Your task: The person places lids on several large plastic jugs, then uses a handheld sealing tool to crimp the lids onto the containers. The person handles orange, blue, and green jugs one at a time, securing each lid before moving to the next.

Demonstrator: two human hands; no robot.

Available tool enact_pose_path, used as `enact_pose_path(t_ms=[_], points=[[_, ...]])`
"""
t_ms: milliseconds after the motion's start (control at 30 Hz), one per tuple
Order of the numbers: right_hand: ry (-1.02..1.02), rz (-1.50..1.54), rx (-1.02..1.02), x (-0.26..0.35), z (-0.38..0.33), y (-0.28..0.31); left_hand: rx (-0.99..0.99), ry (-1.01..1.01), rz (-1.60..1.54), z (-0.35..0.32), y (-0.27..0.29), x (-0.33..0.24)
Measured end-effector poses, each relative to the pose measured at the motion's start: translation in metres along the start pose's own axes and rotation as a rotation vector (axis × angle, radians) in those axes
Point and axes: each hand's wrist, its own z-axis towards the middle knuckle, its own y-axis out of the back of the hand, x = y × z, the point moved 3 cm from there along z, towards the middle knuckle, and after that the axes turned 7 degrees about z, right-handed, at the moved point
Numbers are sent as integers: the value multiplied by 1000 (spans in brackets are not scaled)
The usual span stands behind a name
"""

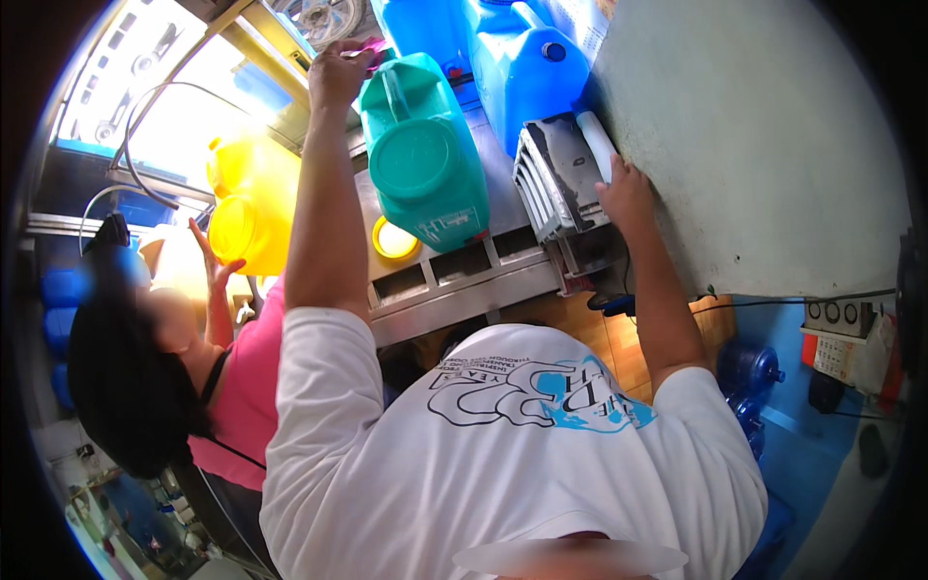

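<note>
I am seeing the left hand [338,72] closing its fingers on a small pink thing [372,48], just above the green jug [425,159] lying on the steel counter [464,280]. The right hand [626,193] is lying flat, holding nothing, touching a grey rack [561,179] crowded against the wall [754,145]. Both arms are stretching forward. A co-worker's hand [215,256] is touching a yellow jug [251,208], leaving little room leftward.

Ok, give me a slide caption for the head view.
Left hand grips a pink item above a teal water jug; right hand rests by a metal rack.
</note>
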Motion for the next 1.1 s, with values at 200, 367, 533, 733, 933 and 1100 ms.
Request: enact_pose_path(t_ms=[200, 367, 533, 733, 933, 1100], points=[[-165, 17, 77, -14, -6, -29, 19, 115, 459, 86, -34, 68], [-271, 146, 117, -23, -21, -36, 247, -9, 340, 113, -59, 83], [-347, 465, 136, -34, -21, -36, 668, -127, 32, 127, -50, 87], [-665, 909, 303, -40, -23, -36, 759, -221, -40, 133, -61, 80], [-333, 404, 7, -43, -30, -43, 753, -172, -207, 126, -88, 95], [-620, 807, 167, -46, -40, -44, 637, -159, -198, 118, -91, 98]])
